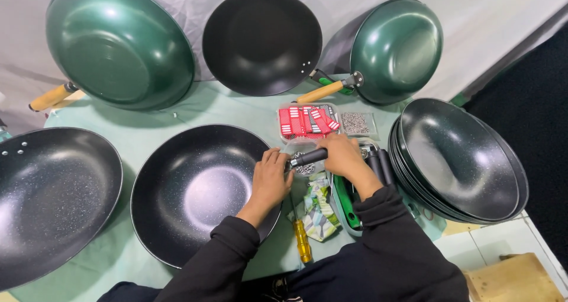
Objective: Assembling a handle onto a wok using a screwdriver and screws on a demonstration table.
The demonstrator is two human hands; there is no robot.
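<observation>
A black speckled wok (pixel 195 186) without a handle lies in front of me on the green table cover. My left hand (pixel 271 177) rests on its right rim, fingers curled near the rim's edge. My right hand (pixel 343 156) grips a black handle piece (pixel 309 157) and holds it against the wok's rim, over a small clear tub of screws (pixel 305 169).
Another black wok (pixel 50 195) lies at the left. Three woks lean at the back: green (pixel 118 44), black (pixel 262 41), green with wooden handle (pixel 396 50). Stacked woks (pixel 458 160) sit right. Tray of red packets (pixel 307 121), yellow-handled screwdriver (pixel 302 243), black handles (pixel 380 163) nearby.
</observation>
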